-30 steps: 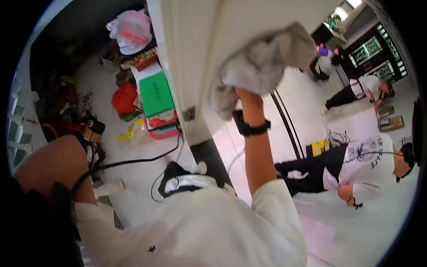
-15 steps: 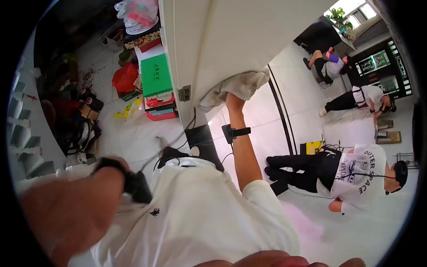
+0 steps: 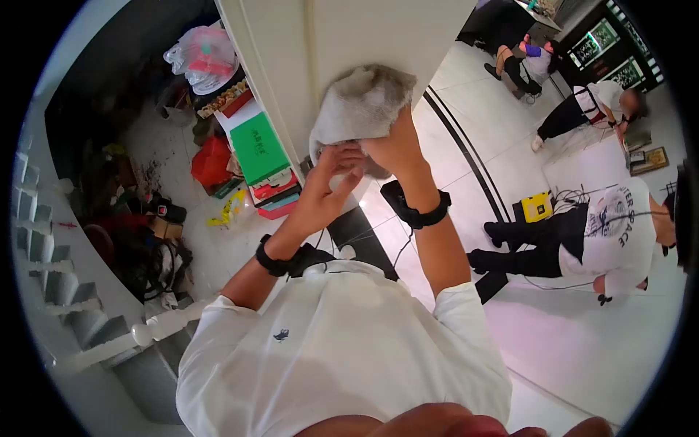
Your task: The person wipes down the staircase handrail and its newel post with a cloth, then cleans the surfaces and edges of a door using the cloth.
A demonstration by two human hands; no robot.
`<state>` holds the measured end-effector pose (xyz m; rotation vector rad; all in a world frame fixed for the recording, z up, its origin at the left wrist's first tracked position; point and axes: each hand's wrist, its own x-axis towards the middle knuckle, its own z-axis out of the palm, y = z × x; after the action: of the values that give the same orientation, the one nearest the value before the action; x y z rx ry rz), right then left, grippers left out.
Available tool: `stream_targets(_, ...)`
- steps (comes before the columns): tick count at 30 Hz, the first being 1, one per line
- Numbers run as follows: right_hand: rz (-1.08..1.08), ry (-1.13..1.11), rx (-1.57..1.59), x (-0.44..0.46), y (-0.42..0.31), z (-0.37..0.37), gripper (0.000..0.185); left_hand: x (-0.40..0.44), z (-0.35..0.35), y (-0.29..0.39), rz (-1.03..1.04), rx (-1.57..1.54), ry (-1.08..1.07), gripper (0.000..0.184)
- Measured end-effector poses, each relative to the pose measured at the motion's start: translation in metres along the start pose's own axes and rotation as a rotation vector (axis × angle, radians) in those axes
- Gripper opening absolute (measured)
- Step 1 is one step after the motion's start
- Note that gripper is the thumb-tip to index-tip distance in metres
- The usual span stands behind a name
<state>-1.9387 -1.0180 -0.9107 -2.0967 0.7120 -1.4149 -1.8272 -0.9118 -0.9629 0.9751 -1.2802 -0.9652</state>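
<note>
A grey-white cloth (image 3: 364, 98) is bunched up in front of a cream door panel (image 3: 277, 65). My right hand (image 3: 393, 146) is closed round the cloth's right side. At its lower left edge, my left hand (image 3: 333, 175) has curled fingers on the fabric, with the thumb lower down. Part of the cloth hangs between the two hands, and some fingertips are hidden in its folds. Black bands with small devices circle both wrists.
Left of the door stand a green box (image 3: 258, 148) on stacked boxes, a red bag (image 3: 212, 166) and plastic bags (image 3: 204, 58). A white stair railing (image 3: 142, 335) runs at lower left. Several people are on the right, one near a yellow case (image 3: 536, 207).
My left hand has come from the lower left, near the camera, up to the cloth. The cloth, spread against the door's lower edge before, is now bunched between both hands.
</note>
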Motion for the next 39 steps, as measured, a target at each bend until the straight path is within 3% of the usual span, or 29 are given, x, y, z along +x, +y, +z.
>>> stream_targets(3,-0.046,-0.034,-0.094,0.000,-0.019,-0.009,0.039,-0.016,0.007,0.016,0.012,-0.121,0.127,0.038)
stream_targets(5,-0.145,0.017,-0.112,-0.006,-0.023,-0.008,0.035,-0.026,0.003,-0.003,-0.001,-0.028,0.110,0.038)
stream_targets(7,0.102,-0.056,-0.286,-0.042,0.001,0.001,0.040,-0.040,-0.007,-0.045,-0.146,-0.064,0.060,0.037)
stream_targets(9,0.220,-0.062,-0.124,-0.086,0.051,0.008,0.036,-0.055,-0.003,-0.063,-0.182,-0.137,0.064,0.041)
stream_targets(11,0.385,-0.086,-0.120,-0.113,0.085,0.010,0.040,-0.052,-0.003,-0.054,-0.645,0.235,-0.081,0.042)
stream_targets(12,0.350,-0.248,-0.137,-0.117,0.100,0.005,0.047,-0.052,-0.003,-0.058,-0.647,0.323,-0.138,0.038)
stream_targets(13,0.359,-0.241,-0.137,-0.113,0.077,0.004,0.047,-0.058,-0.004,-0.053,-0.651,0.326,-0.147,0.038)
stream_targets(15,0.314,-0.125,0.089,-0.091,0.034,0.001,0.049,-0.066,-0.006,-0.037,-0.311,0.245,-0.153,0.036)
stream_targets(16,0.232,-0.101,0.044,-0.086,0.028,0.001,0.047,-0.069,-0.006,-0.016,-0.317,0.241,-0.156,0.036)
stream_targets(18,0.179,-0.109,0.029,-0.053,-0.021,-0.001,0.044,-0.070,-0.008,0.036,-0.096,0.306,-0.092,0.032)
stream_targets(21,0.126,-0.120,0.108,-0.032,-0.042,0.013,0.039,-0.077,-0.015,0.063,-0.069,0.295,-0.055,0.032)
stream_targets(23,0.142,-0.134,0.201,-0.035,-0.039,0.022,0.037,-0.078,-0.023,0.045,-0.119,0.243,-0.027,0.031)
stream_targets(24,0.028,-0.140,-0.024,-0.041,-0.028,0.020,0.040,-0.079,-0.028,0.027,-0.127,0.241,-0.014,0.030)
stream_targets(28,0.028,-0.099,-0.079,-0.073,0.003,0.041,0.043,-0.088,-0.049,-0.024,-0.270,0.226,-0.003,0.028)
stream_targets(30,0.132,-0.046,-0.115,-0.092,0.014,0.051,0.042,-0.091,-0.059,-0.038,-0.328,0.242,-0.062,0.029)
stream_targets(33,0.125,0.046,-0.241,-0.110,0.019,0.061,0.043,-0.095,-0.066,-0.046,-0.177,0.405,-0.015,0.031)
stream_targets(35,0.257,-0.118,-0.190,-0.093,-0.018,0.049,0.040,-0.099,-0.073,-0.037,-0.314,0.130,0.107,0.027)
stream_targets(36,0.023,0.013,-0.302,-0.086,-0.024,0.043,0.039,-0.097,-0.072,-0.022,-0.021,0.228,0.135,0.033)
stream_targets(37,-0.222,0.140,-0.413,-0.075,-0.028,0.038,0.038,-0.095,-0.073,-0.003,-0.027,0.218,0.131,0.033)
stream_targets(39,-0.153,0.109,-0.341,-0.049,-0.037,0.024,0.039,-0.097,-0.074,0.023,-0.018,0.239,0.045,0.033)
